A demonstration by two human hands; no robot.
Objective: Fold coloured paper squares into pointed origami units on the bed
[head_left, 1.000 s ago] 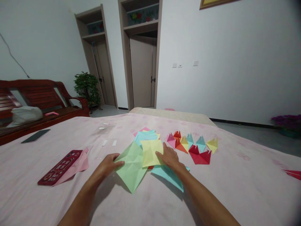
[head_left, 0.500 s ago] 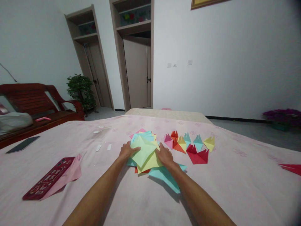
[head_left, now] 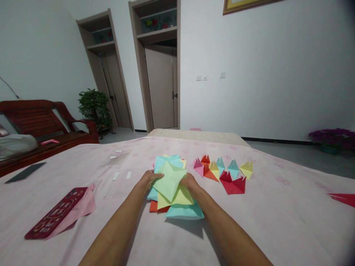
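Observation:
A loose pile of coloured paper sheets [head_left: 173, 197] lies between my hands, with a creased pale green sheet on top and yellow, light blue and orange-red ones beneath. My left hand [head_left: 149, 179] is closed on the pile's left edge, its thumb resting over the pale green sheet. At the right edge, my right hand [head_left: 191, 183] grips the papers, its fingertips hidden behind the pale green sheet. A light blue sheet [head_left: 185, 210] sticks out at the near side, tilted. Beyond my right hand stand several folded paper figures, among them a red one [head_left: 233, 183].
On the left lie a dark red printed packet [head_left: 57, 214] with pink paper under it, clear plastic sleeves [head_left: 119, 184] and a dark flat device [head_left: 26, 172]. A red folded paper [head_left: 344, 198] sits at the far right. A pink flowered cloth [head_left: 277, 221] covers the table.
My hands have squeezed the papers closer together. The near light blue sheet has swung left and in under the pile, and my right hand has moved slightly left.

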